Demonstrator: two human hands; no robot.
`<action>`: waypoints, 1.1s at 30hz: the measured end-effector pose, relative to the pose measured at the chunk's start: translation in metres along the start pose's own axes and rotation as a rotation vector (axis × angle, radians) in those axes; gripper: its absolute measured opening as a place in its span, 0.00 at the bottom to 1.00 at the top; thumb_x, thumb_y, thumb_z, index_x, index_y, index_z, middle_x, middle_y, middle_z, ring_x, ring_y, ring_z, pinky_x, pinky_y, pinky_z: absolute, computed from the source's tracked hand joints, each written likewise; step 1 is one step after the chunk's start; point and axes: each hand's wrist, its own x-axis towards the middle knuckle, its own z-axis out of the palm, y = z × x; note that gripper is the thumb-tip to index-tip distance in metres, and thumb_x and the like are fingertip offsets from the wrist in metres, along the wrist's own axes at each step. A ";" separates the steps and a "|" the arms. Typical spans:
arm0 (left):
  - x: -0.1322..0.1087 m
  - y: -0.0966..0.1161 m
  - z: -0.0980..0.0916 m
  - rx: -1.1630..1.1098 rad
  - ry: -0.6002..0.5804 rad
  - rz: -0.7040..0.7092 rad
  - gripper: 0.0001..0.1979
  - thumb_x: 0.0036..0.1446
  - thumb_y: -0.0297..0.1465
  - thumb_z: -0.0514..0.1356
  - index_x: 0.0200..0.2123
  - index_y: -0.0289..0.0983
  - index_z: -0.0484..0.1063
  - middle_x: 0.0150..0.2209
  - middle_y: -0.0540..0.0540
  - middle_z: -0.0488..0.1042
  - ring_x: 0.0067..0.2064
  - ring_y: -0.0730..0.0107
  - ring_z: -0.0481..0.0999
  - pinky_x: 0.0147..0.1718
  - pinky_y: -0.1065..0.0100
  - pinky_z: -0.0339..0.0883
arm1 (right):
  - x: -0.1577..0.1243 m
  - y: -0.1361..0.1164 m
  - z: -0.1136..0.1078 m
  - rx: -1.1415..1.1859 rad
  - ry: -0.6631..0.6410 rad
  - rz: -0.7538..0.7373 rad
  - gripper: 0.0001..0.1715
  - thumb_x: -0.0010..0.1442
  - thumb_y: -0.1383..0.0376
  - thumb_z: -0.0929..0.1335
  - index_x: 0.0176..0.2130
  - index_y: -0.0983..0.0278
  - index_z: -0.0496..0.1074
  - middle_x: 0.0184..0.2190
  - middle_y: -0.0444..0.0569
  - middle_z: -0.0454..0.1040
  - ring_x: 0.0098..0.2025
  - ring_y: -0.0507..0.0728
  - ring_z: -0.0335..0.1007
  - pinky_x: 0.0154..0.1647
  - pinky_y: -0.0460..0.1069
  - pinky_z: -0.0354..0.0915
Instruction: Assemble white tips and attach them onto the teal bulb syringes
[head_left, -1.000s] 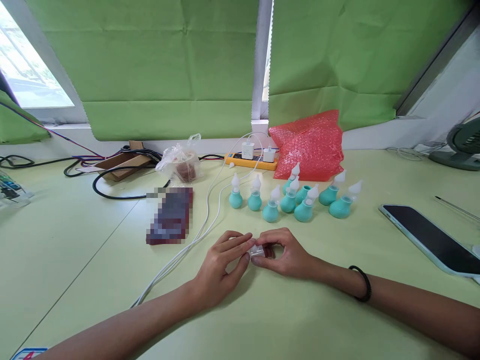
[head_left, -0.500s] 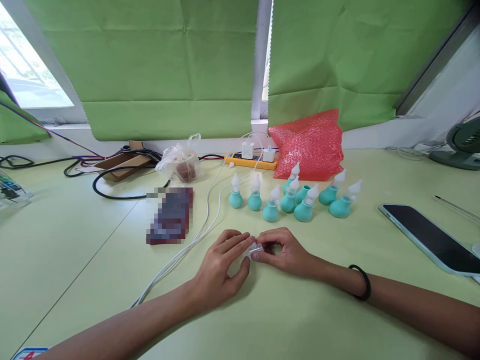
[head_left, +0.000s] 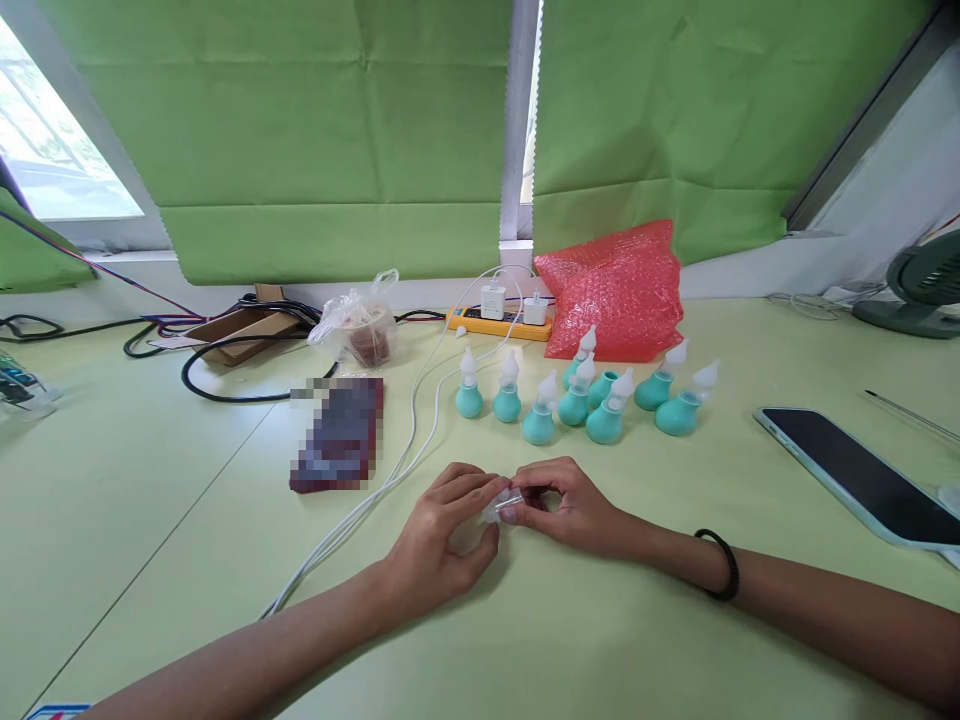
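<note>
In the head view a small clear plastic tube (head_left: 495, 508) is held low over the table between my hands. The fingers and thumb of my left hand (head_left: 448, 530) close around its left end. My right hand (head_left: 564, 505) pinches the other end between thumb and fingertips, which partly hide it. Beyond my hands stand several teal squeeze bulbs with clear pointed nozzles, such as a front one (head_left: 538, 424) and a tilted one at the right (head_left: 679, 412). One teal bulb (head_left: 603, 388) among them has an open neck and no nozzle.
Behind the bulbs lies a red bubble-wrap bag (head_left: 615, 290), beside an orange power strip (head_left: 499, 325) with white chargers. White cables (head_left: 409, 465) cross the table left of my hands. A blurred-out dark object (head_left: 337, 435) lies farther left. A phone (head_left: 862, 470) rests at the right.
The clear tube shows more between my fingers now and is turned slightly, its left end lower. Both hands stay in nearly the same place. The bulbs have not moved on the table.
</note>
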 end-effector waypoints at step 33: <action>0.002 0.008 -0.005 -0.481 -0.098 -0.483 0.11 0.45 0.34 0.61 0.29 0.31 0.72 0.25 0.47 0.72 0.28 0.71 0.69 0.28 0.71 0.65 | 0.006 -0.022 -0.020 -0.438 -0.140 -0.484 0.17 0.54 0.63 0.65 0.45 0.61 0.67 0.28 0.48 0.68 0.28 0.51 0.63 0.27 0.45 0.61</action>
